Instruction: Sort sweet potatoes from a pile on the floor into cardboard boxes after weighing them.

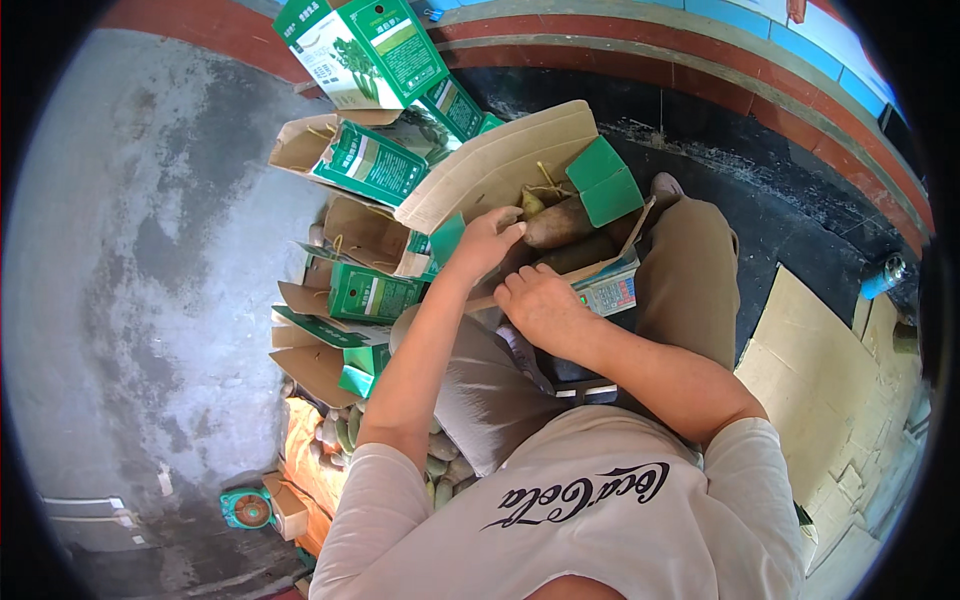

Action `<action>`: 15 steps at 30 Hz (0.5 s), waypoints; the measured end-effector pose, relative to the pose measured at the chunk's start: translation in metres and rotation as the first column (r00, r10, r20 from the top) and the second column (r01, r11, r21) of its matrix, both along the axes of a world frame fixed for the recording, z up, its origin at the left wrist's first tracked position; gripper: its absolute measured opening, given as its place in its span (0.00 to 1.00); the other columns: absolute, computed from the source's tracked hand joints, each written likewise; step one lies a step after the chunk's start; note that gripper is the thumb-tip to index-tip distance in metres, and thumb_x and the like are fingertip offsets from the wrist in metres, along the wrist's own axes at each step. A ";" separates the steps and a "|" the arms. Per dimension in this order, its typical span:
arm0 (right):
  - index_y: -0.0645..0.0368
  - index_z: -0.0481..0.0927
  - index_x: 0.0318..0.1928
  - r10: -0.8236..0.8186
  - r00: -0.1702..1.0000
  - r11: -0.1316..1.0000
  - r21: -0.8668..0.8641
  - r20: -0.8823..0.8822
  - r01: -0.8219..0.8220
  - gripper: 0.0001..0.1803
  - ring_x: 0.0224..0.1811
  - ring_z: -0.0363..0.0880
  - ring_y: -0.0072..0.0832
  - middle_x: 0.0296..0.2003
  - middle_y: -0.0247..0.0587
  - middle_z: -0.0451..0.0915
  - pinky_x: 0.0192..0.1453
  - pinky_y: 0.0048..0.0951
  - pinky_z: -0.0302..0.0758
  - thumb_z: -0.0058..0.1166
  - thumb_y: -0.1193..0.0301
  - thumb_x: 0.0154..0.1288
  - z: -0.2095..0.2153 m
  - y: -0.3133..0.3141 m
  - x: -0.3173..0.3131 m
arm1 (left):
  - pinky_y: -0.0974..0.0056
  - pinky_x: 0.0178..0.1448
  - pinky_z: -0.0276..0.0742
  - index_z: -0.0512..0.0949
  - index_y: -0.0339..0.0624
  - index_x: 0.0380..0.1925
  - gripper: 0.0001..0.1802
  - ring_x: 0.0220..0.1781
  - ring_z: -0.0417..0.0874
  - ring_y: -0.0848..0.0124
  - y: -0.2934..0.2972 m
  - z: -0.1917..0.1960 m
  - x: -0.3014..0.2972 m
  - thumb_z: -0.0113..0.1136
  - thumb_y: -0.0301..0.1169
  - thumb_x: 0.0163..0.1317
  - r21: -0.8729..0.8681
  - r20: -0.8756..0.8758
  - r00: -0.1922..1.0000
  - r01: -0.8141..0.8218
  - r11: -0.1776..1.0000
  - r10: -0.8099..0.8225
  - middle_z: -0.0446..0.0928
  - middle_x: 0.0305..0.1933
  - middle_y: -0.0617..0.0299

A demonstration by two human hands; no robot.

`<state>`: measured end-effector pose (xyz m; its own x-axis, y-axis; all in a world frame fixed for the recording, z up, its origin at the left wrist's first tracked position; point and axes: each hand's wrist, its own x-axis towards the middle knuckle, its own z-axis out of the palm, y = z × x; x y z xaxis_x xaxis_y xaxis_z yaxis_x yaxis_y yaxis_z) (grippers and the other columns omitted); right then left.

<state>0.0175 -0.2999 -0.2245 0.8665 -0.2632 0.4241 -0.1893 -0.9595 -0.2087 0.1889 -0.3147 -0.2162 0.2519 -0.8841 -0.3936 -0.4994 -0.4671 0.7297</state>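
In front of me stands an opened green-and-brown carton (pixel 500 165) with its big flap raised at the back. Inside lie thick, brownish, radish-like vegetables (pixel 558 224) and a smaller yellow-green one (pixel 532 204). My left hand (pixel 486 245) reaches over the carton's left side, thumb and forefinger apart, its tips close to the end of the thick vegetable. My right hand (pixel 545 308) has its fingers curled over the near cardboard edge. Just beyond that hand, a scale with a keypad (pixel 608 292) shows by the carton.
Several opened green cartons (pixel 375 292) line up on the left, and a closed green box (pixel 365 52) is stacked behind. More vegetables (pixel 440 465) lie on the floor beside my leg. Flattened cardboard (pixel 810 370) and a blue bottle (pixel 884 277) are at right. A small teal fan (pixel 248 509) stands lower left.
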 end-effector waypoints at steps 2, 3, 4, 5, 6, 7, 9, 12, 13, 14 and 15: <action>0.57 0.75 0.30 -0.001 1.000 1.000 -0.015 0.015 0.001 0.07 0.33 0.74 0.30 0.27 0.38 0.76 0.37 0.29 0.68 0.52 0.70 0.48 -0.002 0.002 0.002 | 0.67 0.55 0.72 0.72 0.34 0.52 0.19 0.53 0.76 0.68 0.019 0.013 0.002 0.55 0.31 0.63 -0.200 0.034 0.999 0.033 0.979 -0.026 0.76 0.53 0.53; 0.57 0.75 0.30 0.011 1.000 1.000 -0.019 0.018 -0.011 0.07 0.33 0.74 0.30 0.27 0.38 0.76 0.37 0.29 0.68 0.52 0.70 0.48 -0.002 0.003 0.003 | 0.67 0.55 0.72 0.72 0.34 0.52 0.19 0.53 0.76 0.68 0.032 0.022 0.002 0.55 0.31 0.63 -0.204 0.037 0.999 0.022 0.979 -0.014 0.76 0.53 0.53; 0.56 0.74 0.29 0.005 0.999 1.000 -0.020 0.033 -0.004 0.06 0.32 0.74 0.30 0.27 0.38 0.75 0.37 0.29 0.68 0.52 0.70 0.48 -0.003 0.003 0.003 | 0.67 0.54 0.72 0.74 0.35 0.50 0.16 0.51 0.77 0.69 0.044 0.030 0.001 0.55 0.29 0.63 -0.325 0.006 0.999 -0.038 0.945 0.042 0.78 0.49 0.54; 0.56 0.74 0.29 -0.001 0.999 1.000 -0.021 0.047 0.002 0.06 0.32 0.74 0.30 0.27 0.37 0.75 0.37 0.29 0.68 0.52 0.70 0.47 -0.004 0.001 0.003 | 0.67 0.53 0.72 0.76 0.36 0.47 0.14 0.48 0.79 0.69 0.056 0.035 0.001 0.54 0.27 0.62 -0.440 -0.033 0.995 -0.100 0.893 0.095 0.80 0.46 0.54; 0.56 0.74 0.29 0.006 0.999 1.000 -0.025 0.045 -0.005 0.06 0.32 0.74 0.30 0.27 0.37 0.75 0.37 0.29 0.68 0.52 0.70 0.47 -0.004 0.001 0.003 | 0.67 0.53 0.72 0.76 0.36 0.47 0.14 0.48 0.79 0.69 0.070 0.038 0.004 0.54 0.27 0.62 -0.443 -0.035 0.994 -0.107 0.890 0.102 0.80 0.46 0.54; 0.55 0.74 0.28 0.004 0.998 1.000 -0.018 0.069 -0.003 0.05 0.32 0.73 0.30 0.26 0.37 0.75 0.36 0.30 0.68 0.52 0.71 0.47 -0.005 -0.001 0.002 | 0.68 0.53 0.72 0.76 0.36 0.46 0.12 0.47 0.78 0.72 0.083 0.040 0.007 0.54 0.25 0.63 -0.537 0.003 0.983 -0.154 0.830 0.184 0.80 0.44 0.56; 0.55 0.73 0.27 0.014 0.996 1.000 -0.013 0.087 -0.013 0.05 0.31 0.73 0.30 0.26 0.37 0.74 0.36 0.30 0.68 0.52 0.71 0.47 -0.004 -0.004 0.001 | 0.68 0.55 0.71 0.76 0.35 0.44 0.10 0.48 0.78 0.74 0.107 0.044 0.012 0.51 0.24 0.64 -0.654 0.067 0.941 -0.210 0.727 0.333 0.79 0.44 0.58; 0.55 0.73 0.26 0.040 0.990 0.999 -0.007 0.134 -0.040 0.04 0.31 0.73 0.31 0.25 0.37 0.74 0.35 0.30 0.68 0.52 0.71 0.48 0.001 -0.011 0.001 | 0.67 0.57 0.70 0.76 0.34 0.44 0.10 0.49 0.77 0.72 0.132 0.036 0.023 0.50 0.27 0.67 -0.710 0.076 0.883 -0.278 0.648 0.462 0.79 0.45 0.58; 0.55 0.73 0.26 0.033 0.986 0.999 0.013 0.166 -0.035 0.04 0.30 0.73 0.32 0.25 0.37 0.74 0.35 0.31 0.68 0.52 0.70 0.48 0.003 -0.013 0.000 | 0.67 0.58 0.69 0.75 0.34 0.44 0.10 0.49 0.77 0.72 0.140 0.032 0.025 0.50 0.27 0.67 -0.737 0.159 0.843 -0.246 0.630 0.514 0.78 0.45 0.57; 0.55 0.73 0.26 0.024 0.980 0.999 0.035 0.196 -0.031 0.04 0.30 0.73 0.33 0.25 0.38 0.73 0.35 0.31 0.68 0.52 0.70 0.48 0.005 -0.014 0.000 | 0.66 0.58 0.69 0.75 0.33 0.45 0.10 0.49 0.77 0.71 0.147 0.027 0.026 0.50 0.27 0.67 -0.759 0.237 0.792 -0.211 0.616 0.563 0.78 0.45 0.57; 0.55 0.73 0.26 0.009 0.980 0.998 0.056 0.200 -0.021 0.06 0.31 0.74 0.34 0.25 0.39 0.74 0.36 0.33 0.69 0.55 0.69 0.48 0.006 -0.017 -0.002 | 0.66 0.58 0.69 0.75 0.33 0.45 0.11 0.49 0.77 0.70 0.149 0.024 0.023 0.50 0.28 0.67 -0.770 0.227 0.780 -0.223 0.598 0.583 0.78 0.45 0.56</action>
<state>0.0153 -0.3170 -0.2185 0.7703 -0.2798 0.5731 -0.1240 -0.9472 -0.2958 0.2119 -0.1656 -0.1924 0.6240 -0.5983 0.5026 -0.7117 -0.1694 0.6818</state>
